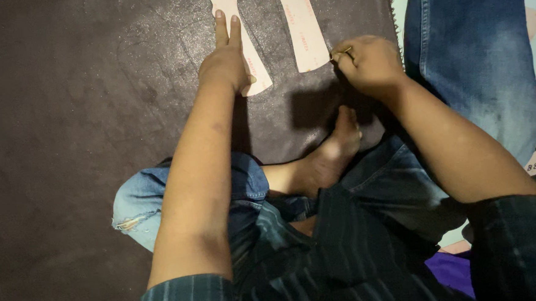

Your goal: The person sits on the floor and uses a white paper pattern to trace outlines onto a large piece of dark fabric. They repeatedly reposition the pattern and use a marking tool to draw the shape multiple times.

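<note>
- The cardboard pattern point(301, 29), a pale horseshoe shape, lies flat on the dark leather sheet point(84, 148) near its far edge, toward the far right corner.
- Its two legs run lengthwise toward the person; the closed bend lies past the top of the view.
- The left hand point(225, 58) presses the left leg flat, two fingers extended and held together.
- The right hand point(367, 60) is closed around a thin tool, probably a pen or marker point(341, 52), its tip at the lower end of the right leg.
- The right hand is nearer the right leg; the left hand covers the left leg.
- Count: one pattern, one leather sheet, one tool, two hands.
- A bare foot point(335, 150) rests on the sheet's near edge.
</note>
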